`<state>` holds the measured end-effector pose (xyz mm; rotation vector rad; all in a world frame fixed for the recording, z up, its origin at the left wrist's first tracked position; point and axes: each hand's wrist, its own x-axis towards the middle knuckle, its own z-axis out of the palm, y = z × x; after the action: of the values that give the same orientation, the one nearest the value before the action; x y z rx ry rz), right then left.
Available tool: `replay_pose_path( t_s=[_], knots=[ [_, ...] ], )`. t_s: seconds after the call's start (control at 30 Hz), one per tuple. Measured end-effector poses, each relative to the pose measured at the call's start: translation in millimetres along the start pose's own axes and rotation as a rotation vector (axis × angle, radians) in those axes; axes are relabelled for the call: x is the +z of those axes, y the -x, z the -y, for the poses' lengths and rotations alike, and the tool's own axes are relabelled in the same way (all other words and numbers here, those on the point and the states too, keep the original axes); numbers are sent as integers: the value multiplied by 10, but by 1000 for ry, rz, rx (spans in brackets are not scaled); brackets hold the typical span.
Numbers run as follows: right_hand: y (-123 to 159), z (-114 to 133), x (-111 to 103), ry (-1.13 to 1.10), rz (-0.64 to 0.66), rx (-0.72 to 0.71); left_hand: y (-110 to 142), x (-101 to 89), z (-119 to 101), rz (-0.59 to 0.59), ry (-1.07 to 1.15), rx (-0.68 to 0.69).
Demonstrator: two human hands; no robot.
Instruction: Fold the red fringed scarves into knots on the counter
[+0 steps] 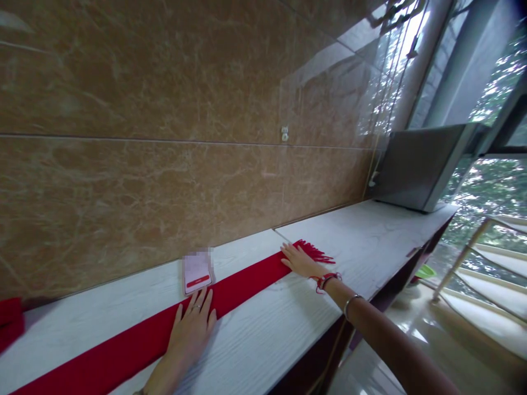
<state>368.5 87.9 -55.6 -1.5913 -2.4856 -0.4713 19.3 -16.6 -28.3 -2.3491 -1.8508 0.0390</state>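
A long red scarf with a fringed end lies stretched along the white wooden countertop. My left hand rests flat on the middle of the scarf, fingers spread and open. My right hand lies flat near the scarf's fringed end, fingers stretched out, with a red string and a metal bangle on the wrist. A phone lies face up on the counter just beyond my left hand, close to the wall.
A brown marble wall backs the counter. A grey microwave stands at the counter's far right end by the window. More red cloth lies at the far left. The counter's front edge drops to a glossy floor.
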Motion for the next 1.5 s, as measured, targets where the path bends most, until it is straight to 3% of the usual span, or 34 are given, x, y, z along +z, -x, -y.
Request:
replay_pose_path(
  t_s=[0.13, 0.2, 0.27, 0.43, 0.53, 0.63, 0.77, 0.87, 0.93, 1.13, 1.23, 1.37, 1.5],
  knots=[
    [-114, 772, -177, -195, -21, -212, -13, 36, 23, -7, 34, -2],
    [-139, 985, -251, -250, 23, -245, -2, 47, 36, -13, 57, -1],
    [-124, 1031, -284, -268, 65, -225, 31, 44, 47, -27, 74, 5],
    [-25, 836, -204, -223, 78, -134, 177, 9, 101, -37, 118, 18],
    [-33, 929, -220, -195, 56, -145, 300, -4, 206, -24, 139, 2],
    [-120, 1341, -374, -255, -8, -234, 491, -8, 410, -4, 162, -17],
    [-263, 2141, -619, -396, -34, -393, 869, -8, 796, 8, 150, -104],
    [-311, 2620, -689, -450, -32, -489, 1190, -17, 1094, 25, 116, -205],
    [-316, 2803, -671, -458, -16, -519, 1389, -20, 1284, 52, 97, -279],
    [-296, 2895, -575, -445, -28, -515, 1855, 33, 1806, 78, 71, -528],
    [-288, 2889, -584, -444, -33, -504, 1951, 20, 1938, 82, 73, -683],
    [-284, 2911, -588, -436, -31, -483, 1813, -107, 1829, 82, 42, -738],
    [-279, 2921, -556, -425, -30, -473, 1447, -179, 1522, 11, 35, -567]
  ],
)
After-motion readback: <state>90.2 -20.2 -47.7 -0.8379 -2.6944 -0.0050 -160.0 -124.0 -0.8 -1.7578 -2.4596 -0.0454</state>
